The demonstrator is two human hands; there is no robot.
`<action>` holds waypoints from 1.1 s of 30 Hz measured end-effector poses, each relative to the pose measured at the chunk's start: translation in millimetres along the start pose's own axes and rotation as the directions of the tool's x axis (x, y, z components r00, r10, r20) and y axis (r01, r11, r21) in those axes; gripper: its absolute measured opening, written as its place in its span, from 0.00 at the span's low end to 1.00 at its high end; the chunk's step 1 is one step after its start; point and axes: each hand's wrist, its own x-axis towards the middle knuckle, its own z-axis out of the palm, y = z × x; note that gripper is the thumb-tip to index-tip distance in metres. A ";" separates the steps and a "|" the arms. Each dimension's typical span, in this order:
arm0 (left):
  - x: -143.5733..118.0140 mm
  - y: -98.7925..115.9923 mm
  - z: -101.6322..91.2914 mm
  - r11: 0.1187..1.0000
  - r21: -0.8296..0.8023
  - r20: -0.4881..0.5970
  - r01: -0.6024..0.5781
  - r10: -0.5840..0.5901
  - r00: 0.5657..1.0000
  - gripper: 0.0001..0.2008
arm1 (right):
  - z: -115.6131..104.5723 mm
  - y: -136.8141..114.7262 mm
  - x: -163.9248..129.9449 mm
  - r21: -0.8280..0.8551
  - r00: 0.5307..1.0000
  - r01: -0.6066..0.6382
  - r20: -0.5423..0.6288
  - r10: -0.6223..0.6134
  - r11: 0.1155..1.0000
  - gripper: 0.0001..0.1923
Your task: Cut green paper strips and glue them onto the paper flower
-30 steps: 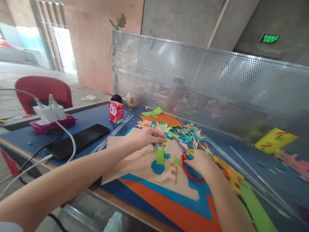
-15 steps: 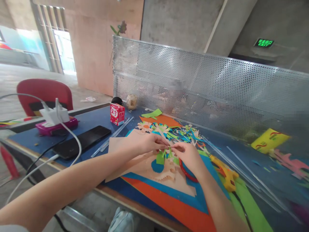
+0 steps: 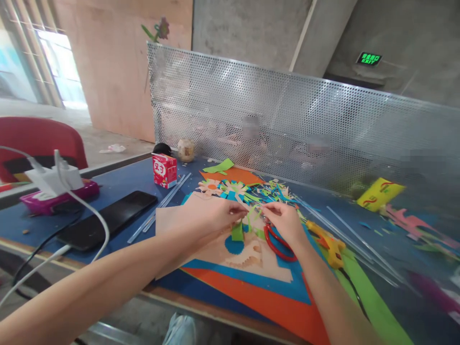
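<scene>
Change: my left fingers (image 3: 237,206) and right fingers (image 3: 272,207) have moved a bit apart | Grip: both look pinched, can't tell on what | Green paper (image 3: 237,232): just nearer me than left fingers | Red scissors (image 3: 273,248): by right fingers | Means: probably fiddling, not cutting

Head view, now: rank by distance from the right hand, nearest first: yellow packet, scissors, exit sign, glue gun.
1. Scissors: just below the right hand in view
2. Glue gun: to its right
3. Yellow packet: farther right, toward the back
4. Exit sign: high in the background
</scene>
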 end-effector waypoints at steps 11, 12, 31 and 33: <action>3.3 -1.3 9.4 0.997 -0.059 -0.033 -0.052 0.050 0.998 0.17 | 4.4 1.2 -2.2 0.097 0.999 -0.036 0.020 0.034 0.995 0.09; 4.1 -2.8 10.1 0.996 -0.072 -0.043 -0.048 0.045 0.998 0.17 | 4.8 1.6 -2.1 0.108 0.999 -0.041 0.026 0.039 0.993 0.09; 10.0 -5.1 10.9 0.951 -0.308 -0.106 -0.024 -0.009 0.994 0.16 | 6.1 0.0 -4.0 0.115 0.995 0.097 0.002 -0.098 0.989 0.07; 7.3 1.7 10.1 0.934 -0.357 -0.076 0.008 -0.038 0.996 0.16 | 7.9 1.1 -4.4 0.195 0.998 0.053 0.008 -0.056 0.979 0.08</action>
